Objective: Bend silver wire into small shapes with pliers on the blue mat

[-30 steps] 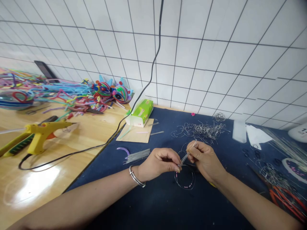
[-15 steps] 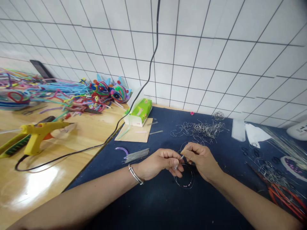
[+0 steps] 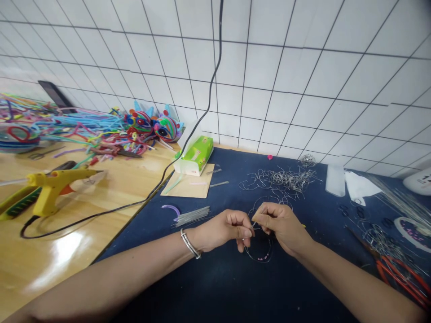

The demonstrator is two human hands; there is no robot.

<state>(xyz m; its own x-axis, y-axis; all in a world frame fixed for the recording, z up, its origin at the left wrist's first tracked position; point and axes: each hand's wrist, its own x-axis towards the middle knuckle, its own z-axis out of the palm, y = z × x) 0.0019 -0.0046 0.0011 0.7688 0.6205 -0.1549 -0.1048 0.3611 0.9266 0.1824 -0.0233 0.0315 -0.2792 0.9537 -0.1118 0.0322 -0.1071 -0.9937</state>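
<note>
My left hand, with a silver bangle on its wrist, is closed in a pinch on thin silver wire. Opposite it, the fingertips of my right hand pinch the same wire, almost touching the left fingers. A thin wire loop hangs or lies just below both hands, with several pink beads on its lower side. Fingers cover the spot where the wire ends meet. Beyond the hands lies a tangle of wire pieces on the dark blue cloth.
On the left stand a yellow glue gun and a heap of coloured pipe cleaners. Straight wires and a green tissue pack lie nearer the middle. At right are red-handled pliers and a bead dish.
The silver piece between my hands shows less now, and the left fingers have curled in more. My right hand has shifted slightly. The beaded loop stays below the hands.
</note>
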